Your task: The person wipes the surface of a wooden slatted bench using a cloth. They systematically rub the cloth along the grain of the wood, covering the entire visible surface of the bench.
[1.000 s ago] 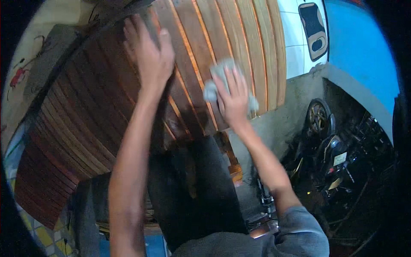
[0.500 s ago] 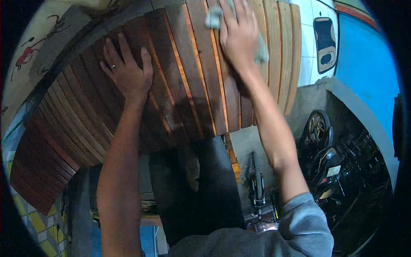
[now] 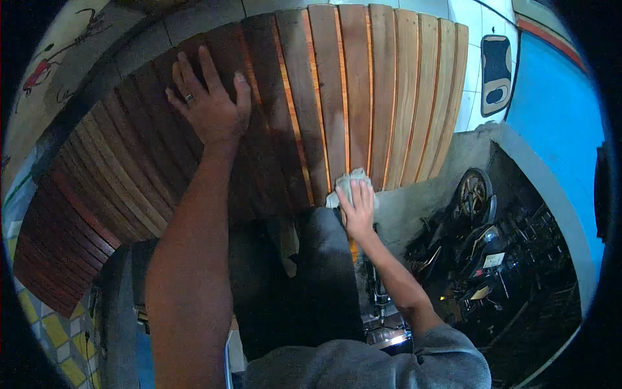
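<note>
A row of wooden slats (image 3: 317,104) spreads in front of me, dark brown on the left and paler toward the right, with orange lines between several of them. My left hand (image 3: 210,104), a ring on one finger, rests flat on the dark slats with fingers spread. At the near end of the slats, my right hand (image 3: 358,211) presses a crumpled pale cloth (image 3: 353,181) against the wood. Its fingers lie over the cloth, just beyond my right knee.
Below on the right, a motorcycle (image 3: 489,259) stands behind a low grey wall (image 3: 547,152). A dark mat with pale patches (image 3: 496,74) lies on white tiles, beside a blue surface (image 3: 551,97). Yellow and white patterned tiles (image 3: 55,327) show at lower left.
My right hand has drawn the cloth from the far part of the slats down to their near edge. The left hand stays flat on the dark slats; the whole view has shifted slightly.
</note>
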A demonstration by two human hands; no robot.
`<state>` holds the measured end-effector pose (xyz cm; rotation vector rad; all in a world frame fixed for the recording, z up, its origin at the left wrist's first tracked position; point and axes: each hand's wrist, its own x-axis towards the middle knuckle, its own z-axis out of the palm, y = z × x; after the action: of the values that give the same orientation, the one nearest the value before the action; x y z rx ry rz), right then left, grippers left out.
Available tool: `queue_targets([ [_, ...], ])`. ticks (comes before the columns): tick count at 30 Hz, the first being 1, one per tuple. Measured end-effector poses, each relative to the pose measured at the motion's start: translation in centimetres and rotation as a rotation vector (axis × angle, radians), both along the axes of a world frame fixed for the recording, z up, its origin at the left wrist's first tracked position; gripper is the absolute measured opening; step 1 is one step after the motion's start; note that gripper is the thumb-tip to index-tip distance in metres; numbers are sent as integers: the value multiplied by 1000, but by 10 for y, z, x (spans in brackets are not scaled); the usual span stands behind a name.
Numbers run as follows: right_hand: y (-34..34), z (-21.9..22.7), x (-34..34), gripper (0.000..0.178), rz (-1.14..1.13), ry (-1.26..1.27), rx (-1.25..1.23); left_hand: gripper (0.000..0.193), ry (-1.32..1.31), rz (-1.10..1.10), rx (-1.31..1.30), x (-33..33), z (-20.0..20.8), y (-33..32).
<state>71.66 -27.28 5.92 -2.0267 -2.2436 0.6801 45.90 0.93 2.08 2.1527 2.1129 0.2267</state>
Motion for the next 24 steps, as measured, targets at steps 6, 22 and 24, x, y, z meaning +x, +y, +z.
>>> queue_targets([
  [6, 99, -21, -12, 54, -43, 24, 188, 72, -4, -7, -8, -2, -1, -1],
  [22, 135, -17, -63, 53, -132, -21, 188, 72, -19, -2, 17, -8, -3, 2],
  [24, 37, -12, -54, 46, -29, 5, 91, 71, -41, -5, 30, -2, -3, 4],
])
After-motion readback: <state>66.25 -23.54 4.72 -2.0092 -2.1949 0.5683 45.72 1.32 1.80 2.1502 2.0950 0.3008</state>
